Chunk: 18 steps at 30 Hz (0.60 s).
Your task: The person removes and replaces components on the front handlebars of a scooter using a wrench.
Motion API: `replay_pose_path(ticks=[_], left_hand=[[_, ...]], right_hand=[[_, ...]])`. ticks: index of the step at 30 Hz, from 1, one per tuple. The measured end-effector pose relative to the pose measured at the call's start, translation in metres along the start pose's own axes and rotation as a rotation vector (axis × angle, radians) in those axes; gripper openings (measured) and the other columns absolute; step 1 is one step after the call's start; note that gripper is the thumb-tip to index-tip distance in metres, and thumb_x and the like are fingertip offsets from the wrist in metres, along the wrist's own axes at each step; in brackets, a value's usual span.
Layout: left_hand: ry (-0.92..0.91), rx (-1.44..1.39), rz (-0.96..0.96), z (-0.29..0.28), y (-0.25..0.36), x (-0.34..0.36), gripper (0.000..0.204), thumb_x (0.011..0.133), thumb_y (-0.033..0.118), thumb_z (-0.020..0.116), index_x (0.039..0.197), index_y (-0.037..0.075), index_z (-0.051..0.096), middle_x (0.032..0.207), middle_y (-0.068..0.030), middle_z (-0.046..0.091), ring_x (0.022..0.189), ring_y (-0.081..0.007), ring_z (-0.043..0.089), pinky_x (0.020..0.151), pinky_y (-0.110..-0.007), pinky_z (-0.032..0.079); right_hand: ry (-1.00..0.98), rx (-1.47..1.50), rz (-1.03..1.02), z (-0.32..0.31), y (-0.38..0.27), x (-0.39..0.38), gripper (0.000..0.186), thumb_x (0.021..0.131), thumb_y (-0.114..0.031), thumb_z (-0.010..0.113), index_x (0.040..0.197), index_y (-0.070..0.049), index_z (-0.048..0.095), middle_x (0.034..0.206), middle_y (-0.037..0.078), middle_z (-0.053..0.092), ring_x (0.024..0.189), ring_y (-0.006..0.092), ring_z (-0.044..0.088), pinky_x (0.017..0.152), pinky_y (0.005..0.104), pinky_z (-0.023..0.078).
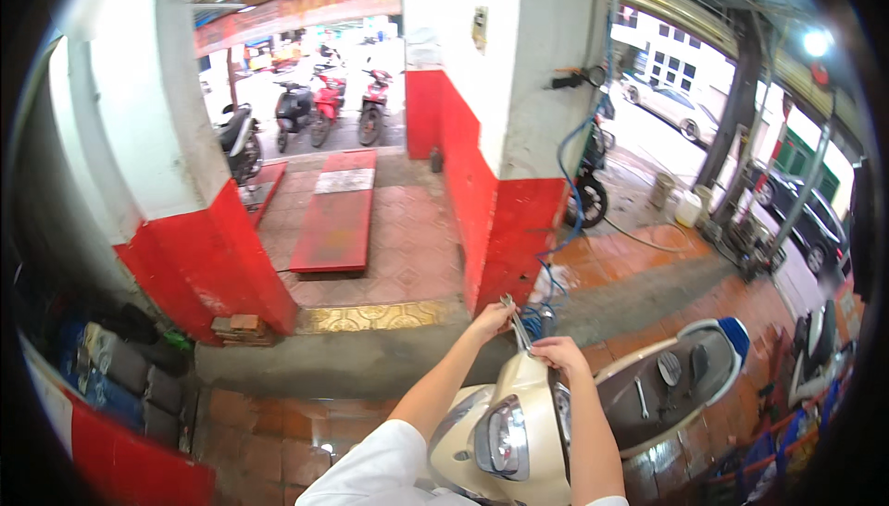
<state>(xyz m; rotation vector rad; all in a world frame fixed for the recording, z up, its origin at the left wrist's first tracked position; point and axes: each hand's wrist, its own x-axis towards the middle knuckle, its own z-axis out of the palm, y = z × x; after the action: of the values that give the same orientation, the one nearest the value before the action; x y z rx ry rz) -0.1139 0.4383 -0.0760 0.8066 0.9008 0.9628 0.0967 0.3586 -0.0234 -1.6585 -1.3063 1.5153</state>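
Head view shows, just ahead of me, the fingers of the person's left hand (494, 320) pinching a slim metal piece (520, 330), which looks like a wrench, near its upper end. The right hand (559, 354) is bent at its lower end; whether those fingers pinch it or only touch it, I cannot tell. Probably two hands are used so that the piece does not turn. It stands tilted over the front of a cream scooter (528, 384), beside a dark grip (547, 323). Both forearms reach around the headlight (507, 437), I think because the person faces the scooter's front. Further right, another wrench (641, 397) lies on a grey-brown seat (616, 413), perhaps to be within easy reach. Beyond is a red-and-white pillar (523, 219).
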Motion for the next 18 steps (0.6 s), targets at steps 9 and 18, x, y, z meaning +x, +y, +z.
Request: replay_pose_path(ticks=[9,18], left_hand=[[-0.275,1.18,0.329,0.108,0.001,0.043,0.029,0.086,0.028,0.065,0.091,0.0,0.07,0.081,-0.0157,0.071,0.076,-0.0252,0.066,0.068,-0.04,0.051],[-0.28,1.331,0.712,0.151,-0.001,-0.064,0.025,0.082,0.016,0.059,0.101,0.006,0.071,0.095,-0.0147,0.069,0.087,-0.0359,0.067,0.076,-0.046,0.054]], right_hand=[[0.414,-0.328,-0.192,0.029,0.007,-0.011,0.069,0.057,-0.038,0.091,0.109,-0.002,0.065,0.105,0.017,0.07,0.102,0.0292,0.067,0.086,0.0381,0.051],[0.012,-0.137,-0.251,-0.022,0.045,-0.066,0.03,0.085,-0.017,0.076,0.107,0.001,0.067,0.1,0.009,0.072,0.095,0.017,0.067,0.083,0.0333,0.052]])
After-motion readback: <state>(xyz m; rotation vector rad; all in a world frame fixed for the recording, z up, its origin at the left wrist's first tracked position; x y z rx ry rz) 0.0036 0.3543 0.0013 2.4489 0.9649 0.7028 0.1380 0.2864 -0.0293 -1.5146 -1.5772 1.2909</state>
